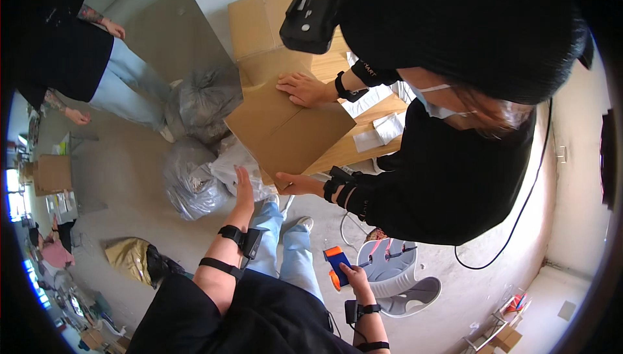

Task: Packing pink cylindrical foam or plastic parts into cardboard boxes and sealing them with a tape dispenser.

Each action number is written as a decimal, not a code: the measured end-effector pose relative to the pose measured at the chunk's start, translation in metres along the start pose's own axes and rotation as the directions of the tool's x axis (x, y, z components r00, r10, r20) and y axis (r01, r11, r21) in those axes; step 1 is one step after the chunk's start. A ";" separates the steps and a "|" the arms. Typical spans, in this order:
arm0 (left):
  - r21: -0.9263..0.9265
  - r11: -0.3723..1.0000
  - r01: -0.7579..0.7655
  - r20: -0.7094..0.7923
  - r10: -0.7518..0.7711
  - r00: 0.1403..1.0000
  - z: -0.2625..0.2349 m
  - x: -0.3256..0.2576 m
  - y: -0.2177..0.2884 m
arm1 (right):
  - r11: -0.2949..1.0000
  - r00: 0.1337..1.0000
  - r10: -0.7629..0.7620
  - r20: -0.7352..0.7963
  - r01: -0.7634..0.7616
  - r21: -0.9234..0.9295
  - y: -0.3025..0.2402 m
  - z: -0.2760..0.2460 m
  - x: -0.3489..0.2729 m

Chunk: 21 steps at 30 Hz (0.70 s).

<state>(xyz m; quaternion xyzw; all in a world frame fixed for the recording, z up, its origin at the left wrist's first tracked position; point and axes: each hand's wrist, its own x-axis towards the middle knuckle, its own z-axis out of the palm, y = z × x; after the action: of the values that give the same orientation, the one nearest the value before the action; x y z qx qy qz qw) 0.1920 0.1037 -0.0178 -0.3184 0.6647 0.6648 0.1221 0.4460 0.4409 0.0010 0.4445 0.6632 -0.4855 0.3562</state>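
Note:
My left hand (244, 188) is raised beside the near left edge of a brown cardboard box (285, 133), its fingers stretched out and holding nothing. I cannot tell whether it touches the cardboard. Lower down on the right, my right hand (354, 276) grips a blue and orange handheld tool (338, 267), perhaps a tape dispenser. A co-worker in black stands at the right of the box. One of that person's hands (304, 88) lies flat on top of the box, and the other (297, 184) is at its near corner.
The box lies on a wooden table (328, 65), where papers and a white packet (389, 128) also lie. Grey plastic bags (191, 175) stand on the floor to the left. A grey-white chair (389, 266) is at the right. Another person (71, 49) stands far left.

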 end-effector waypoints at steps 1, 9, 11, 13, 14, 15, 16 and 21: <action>0.000 1.000 -0.006 -0.030 0.006 1.000 0.001 -0.001 0.003 | 1.000 1.000 -0.005 -0.025 0.004 -0.009 0.001 0.003 0.001; 0.618 0.671 -0.410 -0.264 0.668 0.696 -0.001 0.087 0.078 | 0.987 0.995 -0.101 0.000 0.100 -0.124 -0.041 -0.005 -0.011; 0.566 0.674 -0.475 -0.121 0.638 0.760 -0.005 0.113 0.103 | 0.990 0.994 -0.103 -0.035 0.099 -0.097 -0.044 -0.008 -0.014; 0.577 0.559 -0.596 0.046 0.706 0.707 0.004 0.137 0.122 | 0.988 0.993 -0.108 -0.057 0.101 -0.118 -0.029 -0.012 -0.008; 0.566 0.563 -0.602 0.047 0.707 0.705 0.011 0.149 0.132 | 0.986 0.991 -0.110 -0.073 0.099 -0.138 -0.021 -0.014 -0.002; 0.487 0.636 -0.599 0.134 0.624 0.770 0.015 0.159 0.141 | 0.992 0.994 -0.092 -0.055 0.087 -0.095 -0.016 -0.016 -0.003; 0.407 0.707 -0.578 0.229 0.534 0.814 0.021 0.168 0.148 | 0.989 0.994 -0.076 -0.074 0.066 -0.129 -0.013 -0.016 -0.002; 0.373 0.779 -0.505 0.498 0.292 0.817 0.022 0.222 0.148 | 0.979 0.999 -0.012 -0.052 0.001 -0.203 0.003 -0.013 0.003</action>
<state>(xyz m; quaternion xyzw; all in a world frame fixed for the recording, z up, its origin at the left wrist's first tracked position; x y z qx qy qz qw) -0.0710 0.0541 -0.0303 0.0226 0.8220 0.5368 0.1888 0.4468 0.4544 0.0009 0.4163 0.7199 -0.4045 0.3806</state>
